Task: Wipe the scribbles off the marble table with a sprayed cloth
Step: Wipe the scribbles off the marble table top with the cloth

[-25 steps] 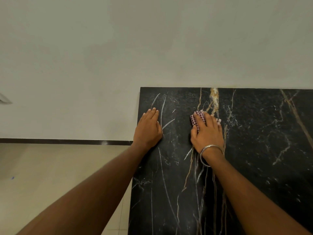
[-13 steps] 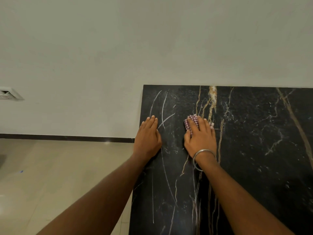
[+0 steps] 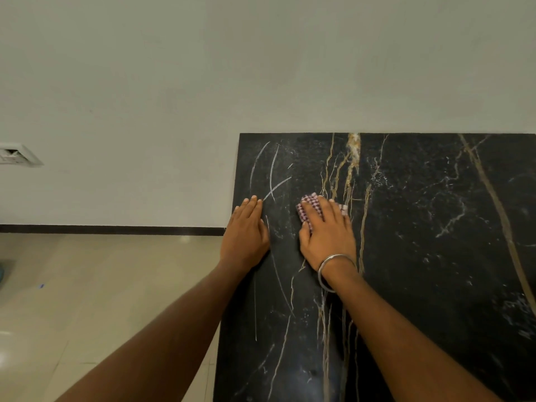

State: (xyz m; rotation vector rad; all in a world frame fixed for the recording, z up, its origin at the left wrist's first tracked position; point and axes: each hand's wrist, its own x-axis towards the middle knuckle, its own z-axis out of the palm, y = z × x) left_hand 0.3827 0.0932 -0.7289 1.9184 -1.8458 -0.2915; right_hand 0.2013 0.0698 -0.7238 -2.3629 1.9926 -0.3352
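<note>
A: Where do we have our hands on the bench (image 3: pixel 435 256)?

B: Our left hand (image 3: pixel 246 236) lies flat on the black marble close to its left edge. The fingers (image 3: pixel 250 207) are straight and together, and they hold nothing.

A: And the other one?

B: Our right hand (image 3: pixel 327 239) presses down on the cloth (image 3: pixel 309 208), just beside the left hand but not touching it. The cloth is pink and white with small checks. Most of it is under the palm; we see it only past the fingertips and a little at the right side. The fingers are spread flat over it, not closed around it. A metal bangle (image 3: pixel 333 271) is on the right wrist.

A: Do we see the scribbles (image 3: pixel 271 181)?

B: Yes, thin pale lines cross each other in the far left corner of the bench, beyond the left fingertips. More thin lines run down the marble between our two forearms. The cloth is to the right of the crossed lines, apart from them, near the golden veins (image 3: pixel 352 158) in the stone.

A: What is around the bench?

B: A pale wall (image 3: pixel 261 68) behind it, and a shiny tiled floor (image 3: pixel 101 300) on the left.
</note>
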